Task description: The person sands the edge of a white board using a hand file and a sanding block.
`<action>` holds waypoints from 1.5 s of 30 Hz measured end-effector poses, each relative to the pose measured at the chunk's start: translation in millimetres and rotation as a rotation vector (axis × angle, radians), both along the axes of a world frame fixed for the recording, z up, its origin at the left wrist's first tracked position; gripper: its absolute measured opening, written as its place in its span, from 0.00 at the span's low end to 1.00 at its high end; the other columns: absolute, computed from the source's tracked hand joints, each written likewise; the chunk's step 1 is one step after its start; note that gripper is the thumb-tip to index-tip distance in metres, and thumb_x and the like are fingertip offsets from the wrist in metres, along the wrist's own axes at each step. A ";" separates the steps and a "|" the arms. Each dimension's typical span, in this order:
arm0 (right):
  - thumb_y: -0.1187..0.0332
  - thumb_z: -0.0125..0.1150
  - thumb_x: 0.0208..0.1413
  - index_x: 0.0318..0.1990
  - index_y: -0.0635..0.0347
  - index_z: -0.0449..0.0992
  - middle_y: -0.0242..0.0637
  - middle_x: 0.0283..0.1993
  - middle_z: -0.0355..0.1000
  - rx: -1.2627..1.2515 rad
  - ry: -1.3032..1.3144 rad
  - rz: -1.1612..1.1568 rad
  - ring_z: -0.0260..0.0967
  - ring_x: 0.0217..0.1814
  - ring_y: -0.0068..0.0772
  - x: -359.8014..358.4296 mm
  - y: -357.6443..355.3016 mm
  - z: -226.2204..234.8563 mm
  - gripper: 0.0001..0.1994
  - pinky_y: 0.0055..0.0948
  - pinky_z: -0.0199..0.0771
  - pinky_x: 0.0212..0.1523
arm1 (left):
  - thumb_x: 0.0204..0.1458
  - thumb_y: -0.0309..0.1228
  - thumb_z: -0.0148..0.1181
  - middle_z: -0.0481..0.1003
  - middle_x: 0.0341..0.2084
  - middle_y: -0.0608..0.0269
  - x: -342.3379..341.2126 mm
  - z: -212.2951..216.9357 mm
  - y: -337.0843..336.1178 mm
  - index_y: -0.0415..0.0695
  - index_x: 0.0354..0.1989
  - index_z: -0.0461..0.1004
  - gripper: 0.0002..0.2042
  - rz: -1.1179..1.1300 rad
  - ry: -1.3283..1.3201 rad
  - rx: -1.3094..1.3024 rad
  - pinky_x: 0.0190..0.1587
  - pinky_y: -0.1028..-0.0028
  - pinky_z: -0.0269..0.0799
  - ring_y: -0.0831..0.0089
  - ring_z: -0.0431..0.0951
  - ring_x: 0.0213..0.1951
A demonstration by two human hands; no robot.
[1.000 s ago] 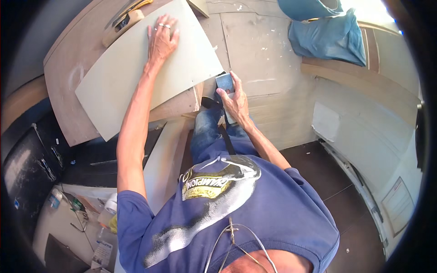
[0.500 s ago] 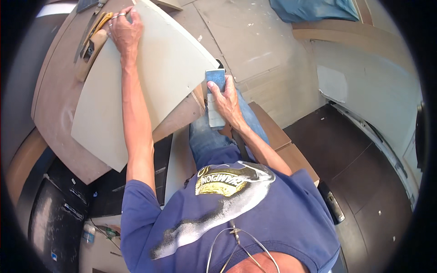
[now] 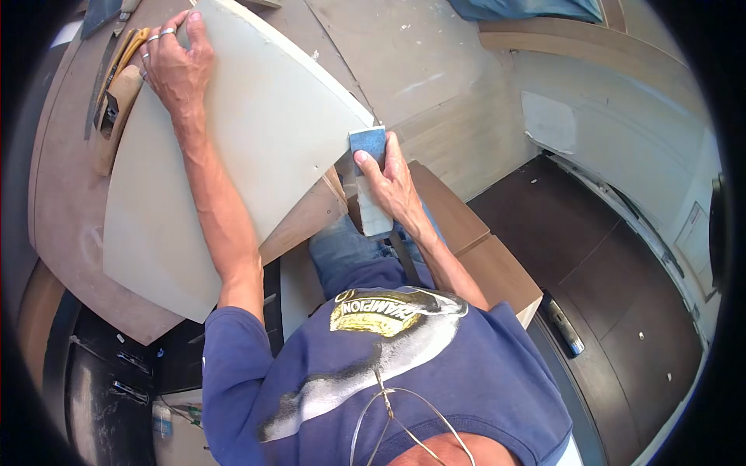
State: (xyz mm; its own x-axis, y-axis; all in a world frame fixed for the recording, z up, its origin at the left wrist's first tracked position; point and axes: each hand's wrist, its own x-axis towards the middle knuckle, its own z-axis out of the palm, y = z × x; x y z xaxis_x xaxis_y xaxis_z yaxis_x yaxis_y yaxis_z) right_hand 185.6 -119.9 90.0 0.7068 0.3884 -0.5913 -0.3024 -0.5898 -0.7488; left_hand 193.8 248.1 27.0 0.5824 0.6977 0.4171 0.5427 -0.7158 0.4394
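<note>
A large pale panel (image 3: 256,116) with a curved edge lies on the brown work surface (image 3: 66,206), its pointed corner toward my right hand. My left hand (image 3: 179,74) bends over the panel's far left edge, thumb on its face and fingertips partly hidden. In my right hand (image 3: 388,182), closed around its middle, is a long sanding block (image 3: 368,141) with a blue upper end and a whitish lower part. The blue end meets the panel near its corner; I cannot tell how firmly. Beside my left hand lie a wooden hand plane (image 3: 109,147) and a yellow-handled tool (image 3: 128,54).
Below the panel, a wooden support (image 3: 307,217) shows close to my legs. Brown boxes (image 3: 497,272) stand at my right above the dark floor (image 3: 614,287). A white wall panel (image 3: 622,132) rises beyond, and a blue cloth or bag (image 3: 536,9) lies at the far right.
The whole view has shifted, so the panel and my left hand appear farther left. My right hand still grips the sanding block at the corner, its lower end slightly lower in the picture.
</note>
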 end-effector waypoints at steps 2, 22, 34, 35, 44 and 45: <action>0.56 0.61 0.68 0.51 0.61 0.64 0.43 0.38 0.72 0.053 -0.005 -0.033 0.67 0.38 0.32 -1.7 2.9 1.3 0.19 0.38 0.72 0.41 | 0.64 0.54 0.58 0.82 0.50 0.54 -1.5 0.8 2.2 0.53 0.51 0.85 0.20 -0.003 0.016 -0.032 0.63 0.52 0.68 0.49 0.75 0.58; 0.54 0.62 0.69 0.52 0.63 0.62 0.47 0.34 0.73 0.094 -0.060 0.105 0.68 0.34 0.36 6.1 -7.1 -10.5 0.22 0.41 0.73 0.37 | 0.66 0.47 0.56 0.82 0.46 0.54 -2.0 0.4 4.7 0.51 0.47 0.86 0.17 -0.012 -0.001 0.038 0.61 0.53 0.70 0.50 0.76 0.56; 0.47 0.57 0.70 0.51 0.61 0.65 0.56 0.31 0.76 -0.100 -0.021 0.502 0.78 0.37 0.62 60.1 -13.4 17.2 0.23 0.51 0.74 0.38 | 0.72 0.39 0.47 0.79 0.46 0.45 -6.2 27.5 -11.4 0.35 0.51 0.80 0.20 -0.003 0.062 -0.113 0.62 0.53 0.69 0.51 0.77 0.54; 0.47 0.56 0.71 0.49 0.60 0.65 0.57 0.30 0.76 -0.148 -0.055 0.549 0.77 0.36 0.66 66.0 -14.8 14.2 0.22 0.55 0.73 0.37 | 0.72 0.39 0.47 0.79 0.45 0.45 -6.7 27.5 -10.3 0.35 0.49 0.80 0.20 0.000 0.046 -0.124 0.61 0.53 0.70 0.51 0.78 0.53; 0.48 0.56 0.71 0.46 0.60 0.66 0.54 0.30 0.76 -0.169 -0.043 0.563 0.77 0.36 0.63 69.9 -9.2 13.0 0.21 0.52 0.73 0.37 | 0.71 0.39 0.49 0.80 0.42 0.43 -8.3 21.4 -7.6 0.33 0.47 0.81 0.20 0.052 0.027 -0.105 0.55 0.54 0.71 0.48 0.78 0.48; 0.48 0.56 0.72 0.46 0.61 0.66 0.53 0.31 0.76 -0.104 -0.026 0.551 0.77 0.36 0.60 70.3 -9.9 10.3 0.21 0.51 0.73 0.38 | 0.71 0.39 0.49 0.80 0.42 0.43 -8.7 21.1 -7.0 0.33 0.47 0.80 0.20 0.051 0.022 -0.104 0.55 0.54 0.71 0.48 0.78 0.48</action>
State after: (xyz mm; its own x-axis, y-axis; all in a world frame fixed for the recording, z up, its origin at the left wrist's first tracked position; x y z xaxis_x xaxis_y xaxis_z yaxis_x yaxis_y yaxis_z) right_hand 255.9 -129.8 100.4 0.4312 0.6448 -0.6311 0.0892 -0.7265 -0.6813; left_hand 185.1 241.1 48.1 0.5537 0.7653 0.3282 0.5874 -0.6384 0.4975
